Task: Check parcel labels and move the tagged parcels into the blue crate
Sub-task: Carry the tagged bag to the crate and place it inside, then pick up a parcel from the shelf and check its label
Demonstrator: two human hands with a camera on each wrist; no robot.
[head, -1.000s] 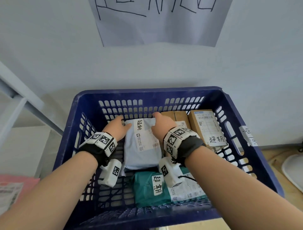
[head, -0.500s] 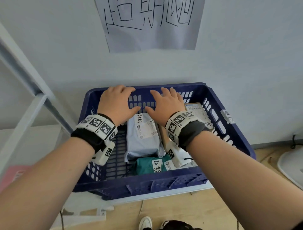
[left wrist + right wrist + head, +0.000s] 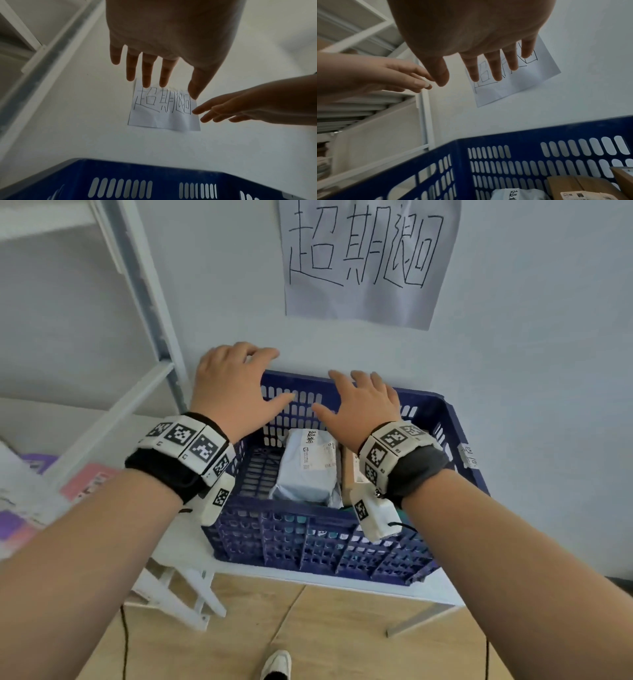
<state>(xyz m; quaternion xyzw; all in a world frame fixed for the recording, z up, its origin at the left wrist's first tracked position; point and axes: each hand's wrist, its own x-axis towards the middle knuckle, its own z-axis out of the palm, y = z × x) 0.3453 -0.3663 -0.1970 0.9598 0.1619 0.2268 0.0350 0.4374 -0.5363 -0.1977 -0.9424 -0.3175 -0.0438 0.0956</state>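
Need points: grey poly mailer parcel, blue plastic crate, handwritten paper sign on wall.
grey poly mailer parcel [image 3: 308,474]: head view, middle of its top face.
blue plastic crate [image 3: 308,537]: head view, near slotted wall.
handwritten paper sign [image 3: 370,299]: head view, blank lower part.

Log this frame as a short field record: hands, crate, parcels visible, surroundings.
left hand: open, fingers spread, above the crate's far left corner, holds nothing
right hand: open, fingers spread, above the crate's far wall, holds nothing
blue crate: slotted walls, on a white table by the wall
grey parcel: lies inside the crate, handwritten tag on top
brown box: inside the crate, right of the grey parcel, partly hidden by the right wrist
paper sign: handwritten, on the wall above the crate
white shelf frame: left of the crate
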